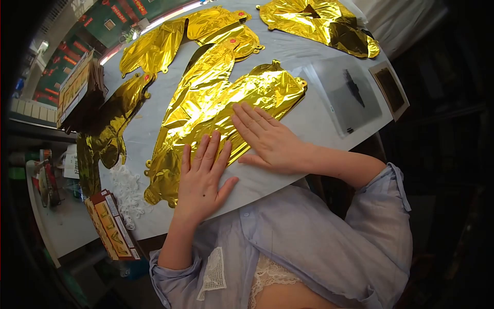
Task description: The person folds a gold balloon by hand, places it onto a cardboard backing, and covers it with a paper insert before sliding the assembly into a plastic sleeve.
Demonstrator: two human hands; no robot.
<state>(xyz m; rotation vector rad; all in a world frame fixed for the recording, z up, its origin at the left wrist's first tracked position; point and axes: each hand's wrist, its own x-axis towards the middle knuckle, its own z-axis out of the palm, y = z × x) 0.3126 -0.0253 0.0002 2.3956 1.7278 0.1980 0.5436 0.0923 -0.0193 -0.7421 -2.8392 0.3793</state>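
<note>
A flat gold foil balloon (200, 108), shaped like a large letter, lies on the table in front of me. My left hand (203, 177) rests flat near its lower edge, fingers stretched out over the foil. Further right, my right hand (270, 141) lies palm down, its fingertips on the foil and its thumb beside the edge. Neither hand grips anything. Small tabs stick out at the balloon's ends, and creases run across its shiny surface.
More flat gold foil balloons (321, 26) lie at the back and left. A clear plastic bag (347, 95) is at the right, beside a small packet (389, 88). White string loops (126, 188) lie near a printed carton (113, 226); stacked printed cards (80, 92) stand behind.
</note>
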